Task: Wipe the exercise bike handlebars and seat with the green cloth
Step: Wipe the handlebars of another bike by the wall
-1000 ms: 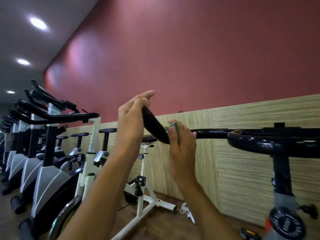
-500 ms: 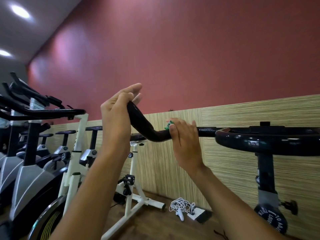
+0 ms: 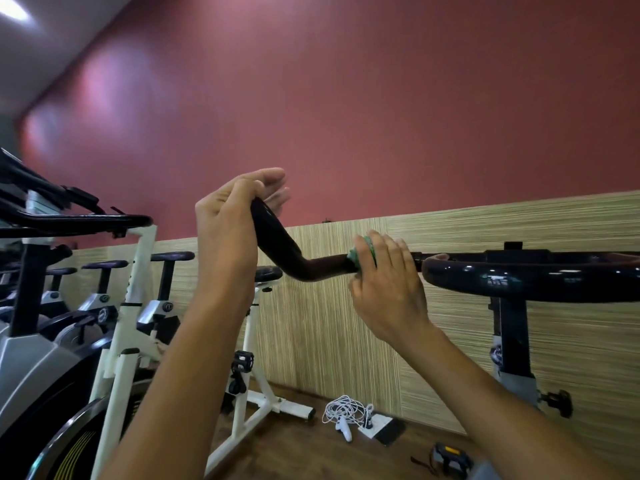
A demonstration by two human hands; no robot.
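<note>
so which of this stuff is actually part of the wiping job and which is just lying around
In the job:
- green cloth, wrapped round the bar under the right hand
- black handlebar, its raised end steadied by the left hand

Just lying about:
- white cable coil on the floor
- power strip beside it
- neighbouring white bike

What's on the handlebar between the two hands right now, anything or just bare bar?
Head view: between the left hand at the upturned tip and the right hand gripping the green cloth, only bare black handlebar, bend included.
</note>
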